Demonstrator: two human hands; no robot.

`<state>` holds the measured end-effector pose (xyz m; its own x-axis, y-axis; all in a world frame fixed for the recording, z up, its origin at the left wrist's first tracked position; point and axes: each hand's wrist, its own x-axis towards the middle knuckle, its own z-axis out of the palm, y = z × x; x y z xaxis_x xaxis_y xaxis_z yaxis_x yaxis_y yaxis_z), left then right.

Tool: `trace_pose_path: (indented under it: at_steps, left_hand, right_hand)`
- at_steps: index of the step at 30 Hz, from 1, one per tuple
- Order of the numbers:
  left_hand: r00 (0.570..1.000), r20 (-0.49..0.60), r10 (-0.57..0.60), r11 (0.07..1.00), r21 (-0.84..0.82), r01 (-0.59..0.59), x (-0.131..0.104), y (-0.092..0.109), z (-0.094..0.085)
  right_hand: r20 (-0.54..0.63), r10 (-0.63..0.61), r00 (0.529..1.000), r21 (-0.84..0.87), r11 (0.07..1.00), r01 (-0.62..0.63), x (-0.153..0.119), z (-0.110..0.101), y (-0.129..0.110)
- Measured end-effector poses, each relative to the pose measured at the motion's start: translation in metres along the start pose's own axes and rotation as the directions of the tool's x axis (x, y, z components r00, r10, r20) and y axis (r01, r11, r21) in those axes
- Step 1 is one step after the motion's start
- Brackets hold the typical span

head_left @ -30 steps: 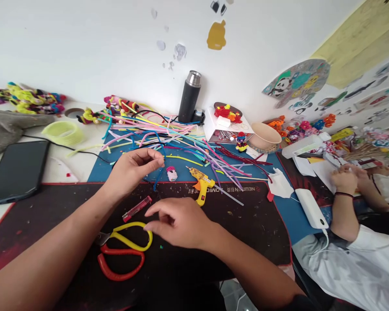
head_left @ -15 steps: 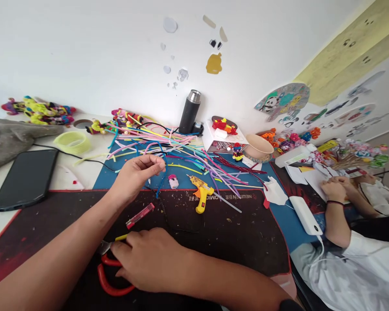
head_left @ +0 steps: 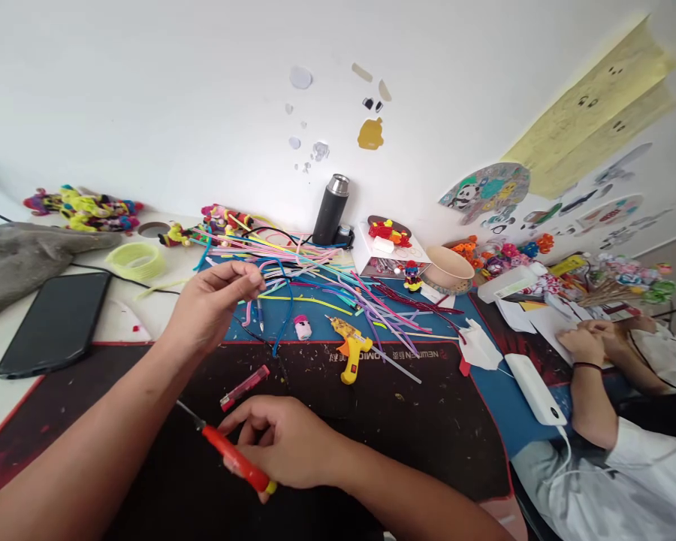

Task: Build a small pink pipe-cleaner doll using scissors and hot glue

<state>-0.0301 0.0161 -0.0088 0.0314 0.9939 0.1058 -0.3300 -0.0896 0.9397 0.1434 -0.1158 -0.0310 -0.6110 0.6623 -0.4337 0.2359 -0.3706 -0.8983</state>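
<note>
My left hand point(head_left: 219, 300) is raised over the mat's back edge, its thumb and fingertips pinched together; anything between them is too small to make out. Beyond it lie a blue pipe cleaner point(head_left: 285, 319) and a pile of coloured ones point(head_left: 338, 278). Low over the dark mat, my right hand point(head_left: 282, 439) holds a red-handled tool point(head_left: 233, 457) with a thin metal tip pointing left. Just behind that hand lies a pink-red cutter point(head_left: 245, 387). A yellow glue gun point(head_left: 349, 349) and a small pink and white piece point(head_left: 303, 327) rest further back.
A phone point(head_left: 53, 323) lies at the left, near a light green coil point(head_left: 135, 260). A black flask point(head_left: 331, 210) stands by the wall, with a white box point(head_left: 366, 259) and a bowl point(head_left: 449, 269) right of it. At right sit a power bank point(head_left: 535, 388) and another person's arms point(head_left: 594, 406).
My left hand has shifted a little left. My right hand has lifted and turned, and the red-handled tool in it now shows as one long handle angled across the fingers.
</note>
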Motion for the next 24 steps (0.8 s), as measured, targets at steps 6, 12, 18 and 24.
trace_pose_path:
  at_steps: [6, 12, 18, 24]
  left_hand:
    - [0.987, -0.133, 0.085, 0.991, -0.09, -0.097, 0.011, 0.019, -0.016]
    - [0.981, -0.191, 0.043, 0.995, -0.081, -0.059, 0.011, 0.027, -0.005]
    - [0.989, -0.108, -0.104, 0.995, -0.012, 0.103, 0.003, 0.012, 0.012]
    - [0.983, -0.085, -0.16, 0.986, 0.04, 0.164, 0.002, 0.001, 0.012]
  right_hand:
    - [-0.056, 0.0, 0.998, 0.515, 0.857, 0.029, -0.013, -0.028, -0.011]
    - [-0.183, -0.237, 0.954, 0.656, 0.693, 0.298, -0.023, -0.061, -0.007]
    - [-0.165, -0.289, 0.943, 0.647, 0.69, 0.324, -0.013, -0.076, 0.002]
    - [-0.196, -0.264, 0.945, 0.582, 0.744, 0.328, 0.001, -0.075, 0.001]
